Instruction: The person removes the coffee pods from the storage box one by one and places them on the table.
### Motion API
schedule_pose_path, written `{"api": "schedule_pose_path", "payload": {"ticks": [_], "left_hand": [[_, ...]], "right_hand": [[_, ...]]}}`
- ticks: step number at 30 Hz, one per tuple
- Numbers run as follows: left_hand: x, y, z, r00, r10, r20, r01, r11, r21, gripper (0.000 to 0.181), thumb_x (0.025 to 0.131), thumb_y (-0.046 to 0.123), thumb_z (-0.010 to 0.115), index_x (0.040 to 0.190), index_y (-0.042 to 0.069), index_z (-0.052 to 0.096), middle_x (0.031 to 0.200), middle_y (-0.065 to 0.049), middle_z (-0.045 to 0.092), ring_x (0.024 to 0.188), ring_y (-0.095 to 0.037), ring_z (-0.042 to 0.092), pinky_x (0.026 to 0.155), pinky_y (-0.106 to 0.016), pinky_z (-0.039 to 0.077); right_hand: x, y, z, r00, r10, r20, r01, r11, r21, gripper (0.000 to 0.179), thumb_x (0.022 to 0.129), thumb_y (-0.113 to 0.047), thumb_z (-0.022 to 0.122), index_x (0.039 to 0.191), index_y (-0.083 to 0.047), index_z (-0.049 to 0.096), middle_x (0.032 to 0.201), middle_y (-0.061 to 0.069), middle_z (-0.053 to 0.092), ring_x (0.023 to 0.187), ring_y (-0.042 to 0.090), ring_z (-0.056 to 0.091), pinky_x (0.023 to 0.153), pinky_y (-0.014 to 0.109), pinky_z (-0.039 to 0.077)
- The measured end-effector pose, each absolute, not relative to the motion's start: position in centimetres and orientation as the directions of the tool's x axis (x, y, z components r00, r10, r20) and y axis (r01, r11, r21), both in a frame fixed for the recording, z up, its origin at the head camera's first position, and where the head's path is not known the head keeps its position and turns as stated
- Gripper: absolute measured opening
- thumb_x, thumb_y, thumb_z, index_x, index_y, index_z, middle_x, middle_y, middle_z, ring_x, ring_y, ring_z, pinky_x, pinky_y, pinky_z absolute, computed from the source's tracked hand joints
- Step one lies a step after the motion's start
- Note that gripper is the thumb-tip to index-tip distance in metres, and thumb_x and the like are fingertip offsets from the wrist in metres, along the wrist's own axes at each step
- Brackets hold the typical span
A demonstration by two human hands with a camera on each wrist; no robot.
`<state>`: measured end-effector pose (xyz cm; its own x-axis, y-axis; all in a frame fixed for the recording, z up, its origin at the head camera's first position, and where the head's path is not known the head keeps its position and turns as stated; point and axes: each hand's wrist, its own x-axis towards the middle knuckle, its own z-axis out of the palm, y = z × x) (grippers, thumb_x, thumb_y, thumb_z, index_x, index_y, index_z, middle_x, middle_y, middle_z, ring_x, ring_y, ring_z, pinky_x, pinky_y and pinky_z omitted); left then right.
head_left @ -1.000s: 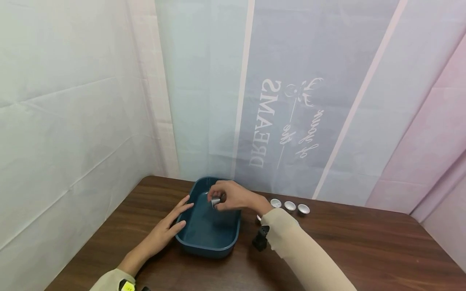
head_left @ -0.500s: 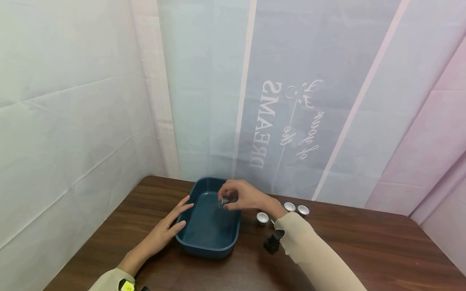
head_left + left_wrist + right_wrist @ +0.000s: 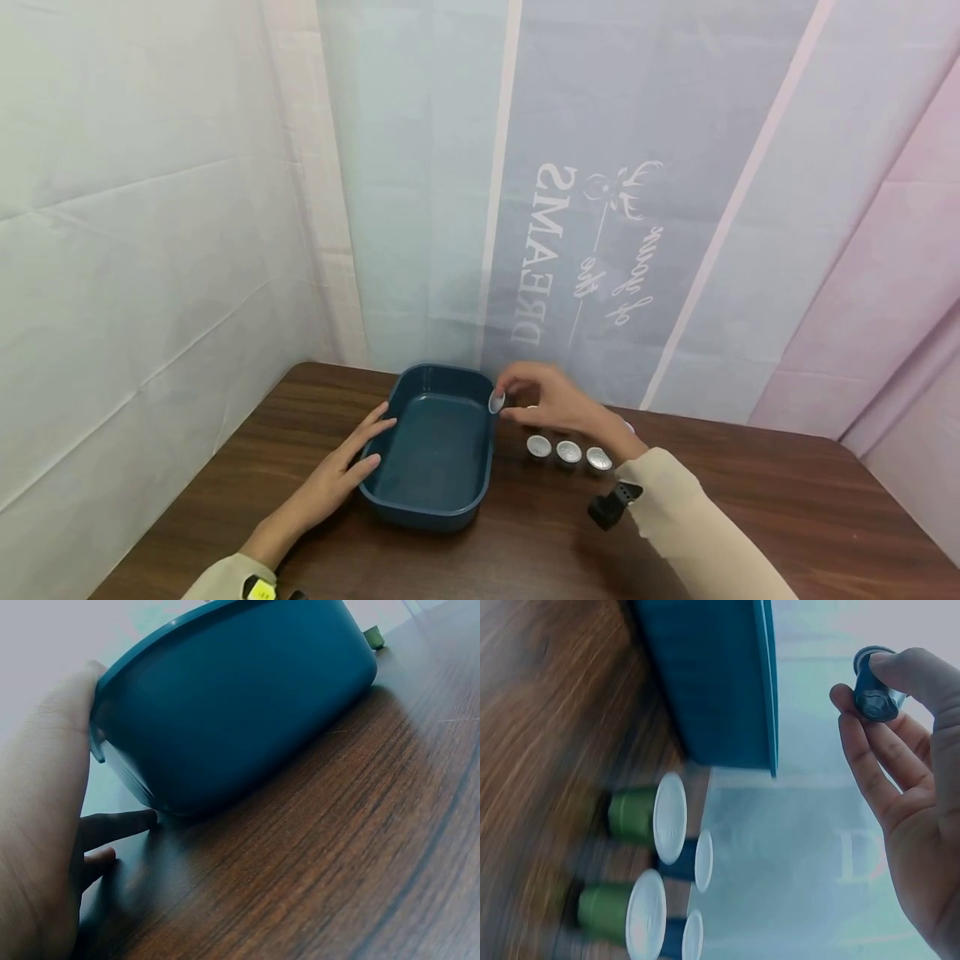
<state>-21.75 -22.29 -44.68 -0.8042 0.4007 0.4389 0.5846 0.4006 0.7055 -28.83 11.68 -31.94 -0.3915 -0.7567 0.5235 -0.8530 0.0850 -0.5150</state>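
Observation:
My right hand (image 3: 551, 400) pinches a small dark-blue coffee capsule (image 3: 876, 686) between thumb and fingertips. In the head view the capsule's silvery lid (image 3: 497, 402) shows at the right rim of a blue rectangular plastic bin (image 3: 431, 458). Along the bin's left side lies my left hand (image 3: 337, 475), fingers extended and touching the rim. The left wrist view shows that hand (image 3: 45, 810) against the bin's outer wall (image 3: 240, 697), a fingertip low by its base. No capsule can be seen inside the bin.
Right of the bin, several capsules stand lid up on the wooden table (image 3: 750, 500), among them a front row with a green capsule (image 3: 632, 814); blue capsules (image 3: 679, 859) stand behind. My right hand and forearm partly cover the back ones. A printed curtain (image 3: 420, 208) hangs behind.
My right hand has moved right with the capsule, from over the bin's inside to its right rim. This uncovers the front row of capsules. The left hand has stayed put.

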Motion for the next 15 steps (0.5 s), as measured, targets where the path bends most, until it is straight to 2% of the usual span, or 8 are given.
{"api": "schedule_pose_path", "payload": {"ticks": [5, 8, 11, 15], "left_hand": [[-21.8, -22.3, -44.7, -0.807, 0.404, 0.431, 0.579, 0.399, 0.711, 0.05, 0.1, 0.006, 0.045, 0.148, 0.018, 0.035, 0.159, -0.005, 0.013, 0.142, -0.037, 0.014, 0.1, -0.069, 0.021], [-21.9, -22.3, -44.7, -0.806, 0.404, 0.433, 0.581, 0.398, 0.71, 0.049, 0.1, 0.006, 0.045, 0.148, 0.016, 0.035, 0.159, -0.004, 0.013, 0.141, -0.037, 0.015, 0.099, -0.07, 0.021], [-21.9, -22.3, -44.7, -0.802, 0.405, 0.44, 0.587, 0.395, 0.706, 0.048, 0.1, 0.006, 0.044, 0.147, 0.011, 0.035, 0.159, -0.006, 0.014, 0.141, -0.038, 0.015, 0.099, -0.07, 0.021], [-21.9, -22.3, -44.8, -0.799, 0.404, 0.446, 0.592, 0.396, 0.702, 0.048, 0.1, 0.005, 0.044, 0.147, 0.01, 0.036, 0.159, -0.007, 0.014, 0.141, -0.039, 0.016, 0.099, -0.069, 0.021]], "right_hand": [[-28.6, 13.9, -32.0, -0.435, -0.741, 0.512, -0.826, 0.102, -0.554, 0.025, 0.075, 0.014, 0.072, 0.097, 0.007, 0.062, 0.094, 0.02, 0.062, 0.082, 0.033, 0.064, 0.069, 0.051, 0.052], [-28.4, 15.1, -32.1, -0.457, -0.735, 0.501, -0.809, 0.11, -0.577, 0.026, 0.076, 0.015, 0.071, 0.099, 0.007, 0.061, 0.095, 0.02, 0.061, 0.083, 0.032, 0.063, 0.069, 0.052, 0.051], [-28.2, 16.0, -32.2, -0.478, -0.719, 0.504, -0.805, 0.13, -0.579, 0.026, 0.076, 0.015, 0.071, 0.098, 0.007, 0.062, 0.094, 0.02, 0.061, 0.084, 0.03, 0.063, 0.071, 0.05, 0.052], [-27.8, 17.0, -32.2, -0.503, -0.695, 0.514, -0.812, 0.174, -0.558, 0.025, 0.076, 0.013, 0.073, 0.097, 0.005, 0.063, 0.093, 0.017, 0.062, 0.082, 0.027, 0.062, 0.071, 0.041, 0.053]]}}
